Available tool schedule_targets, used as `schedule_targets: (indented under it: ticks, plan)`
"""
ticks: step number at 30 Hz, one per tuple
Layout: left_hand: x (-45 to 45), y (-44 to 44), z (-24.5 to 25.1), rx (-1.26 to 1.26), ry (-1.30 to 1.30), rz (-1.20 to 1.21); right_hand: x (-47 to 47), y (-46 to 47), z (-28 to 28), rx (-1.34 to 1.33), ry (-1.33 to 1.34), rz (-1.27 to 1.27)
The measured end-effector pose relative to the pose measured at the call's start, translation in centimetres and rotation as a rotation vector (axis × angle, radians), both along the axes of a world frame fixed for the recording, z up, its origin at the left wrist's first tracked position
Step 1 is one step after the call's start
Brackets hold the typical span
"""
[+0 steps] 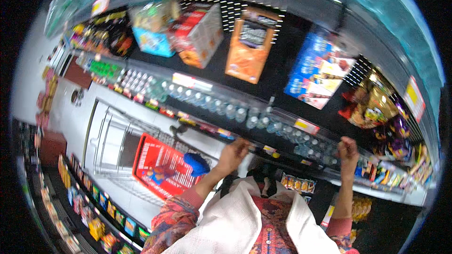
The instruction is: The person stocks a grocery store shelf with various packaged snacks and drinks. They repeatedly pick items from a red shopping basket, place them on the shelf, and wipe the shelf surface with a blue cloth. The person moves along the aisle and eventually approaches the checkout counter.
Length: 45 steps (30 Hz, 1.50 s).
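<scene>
My left hand point(233, 153) is raised in front of the shelf unit, fingers loosely curled, near the edge of the bottle shelf point(257, 148). Farther right, my right hand point(348, 151) is up beside the same shelves with bent fingers. I see nothing held in either hand, though blur hides the fingertips. On the dark upper shelf point(208, 76) stand an orange box point(252, 47), a blue and white box point(319, 70), a red and grey box point(199, 35) and a light blue pack point(153, 35). Clear plastic bottles point(219, 106) line the shelf below.
A metal shopping cart point(113, 148) with a red printed panel point(166, 165) stands to my left, a blue object point(196, 164) beside the panel. Shiny snack bags point(378, 113) fill the upper shelf's right end. Another snack shelf point(95, 211) runs along the lower left.
</scene>
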<state>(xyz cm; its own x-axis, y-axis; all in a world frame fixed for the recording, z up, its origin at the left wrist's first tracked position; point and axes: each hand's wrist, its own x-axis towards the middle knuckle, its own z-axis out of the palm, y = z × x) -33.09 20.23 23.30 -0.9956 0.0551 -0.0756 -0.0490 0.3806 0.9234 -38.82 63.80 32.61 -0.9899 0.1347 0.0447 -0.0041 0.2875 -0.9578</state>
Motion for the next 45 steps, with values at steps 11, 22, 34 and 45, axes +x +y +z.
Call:
schedule_targets:
  ticks: [11, 22, 34, 45]
  plan:
    - [23.7, -20.7, -19.9, -0.565, -0.176, 1.14, 5.4, -21.1, -4.1, 0.42, -0.216, 0.728]
    - [30.2, -29.6, -24.2, -0.476, -0.702, 1.43, 6.8, -25.6, -3.5, 0.599, -0.339, 0.831]
    - [29.2, -33.2, -27.6, -0.439, -0.845, 1.403, 8.8, -25.1, -4.4, 0.738, -0.31, 0.8]
    - [28.8, -30.5, -19.6, -0.475, -0.148, 1.346, 8.6, -26.0, -4.0, 0.716, -0.29, 0.826]
